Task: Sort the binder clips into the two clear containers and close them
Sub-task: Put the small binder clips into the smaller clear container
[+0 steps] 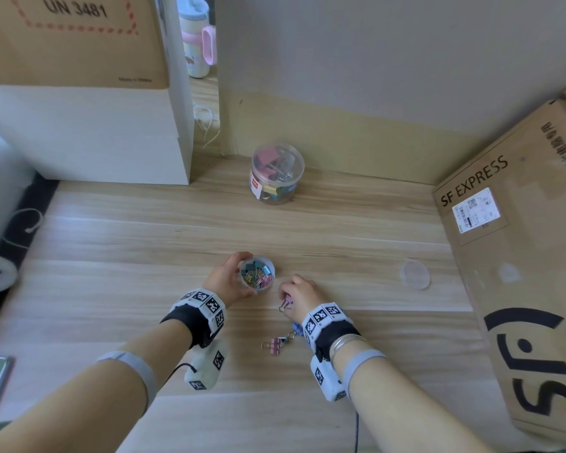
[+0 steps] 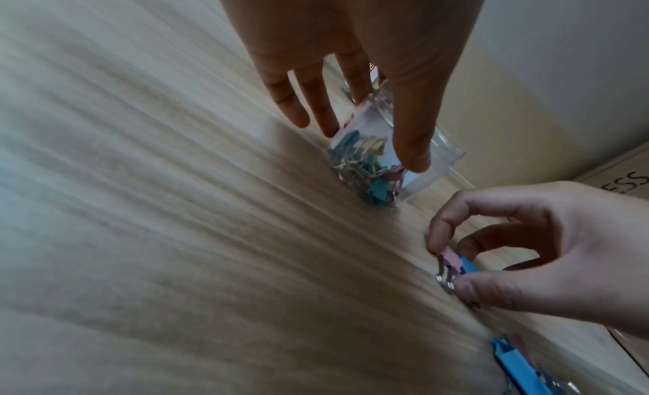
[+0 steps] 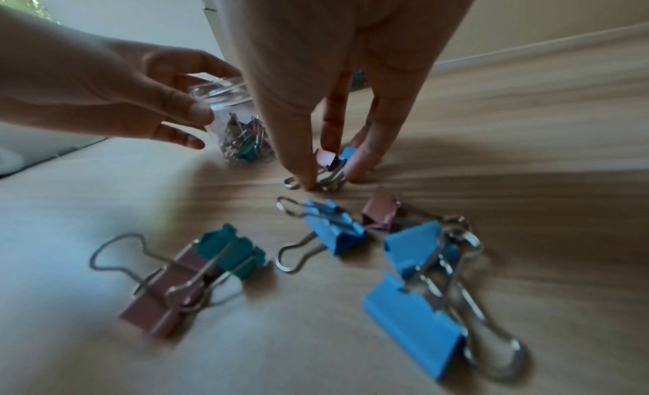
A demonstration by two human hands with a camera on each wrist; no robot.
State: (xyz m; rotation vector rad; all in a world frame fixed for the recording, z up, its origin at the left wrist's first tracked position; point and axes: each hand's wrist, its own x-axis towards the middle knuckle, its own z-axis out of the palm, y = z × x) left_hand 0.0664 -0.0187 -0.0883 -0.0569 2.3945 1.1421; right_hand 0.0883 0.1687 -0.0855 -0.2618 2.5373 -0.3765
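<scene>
On the wooden table [image 1: 177, 230] the sorting is partly done. The larger clear container [image 1: 276, 178] stands at the far edge near the wall, holding bigger clips, and seems to have its lid on, though glare makes that hard to confirm. The small open container [image 1: 257, 273] sits near the person and is already well stocked with little clips in teal, pink and yellow. Its loose lid [image 1: 415, 274] lies well apart to the right, so closing is still to come.

The left hand [image 1: 224, 282] curls its fingers [image 2: 409, 140] round the small container's wall and steadies it upright. The right hand [image 1: 299, 294], just beside that container, pinches a small pink clip [image 3: 326, 159] between thumb and fingertips [image 3: 302, 167] against the table; a blue clip [image 3: 349, 153] touches it and may come up with it.

Nearer the person several clips are left: a large blue clip [image 3: 414, 320], two mid-sized blue ones [image 3: 333, 231], a pink one [image 3: 381, 212], and a pink clip nested with a teal one [image 3: 196, 276].
</scene>
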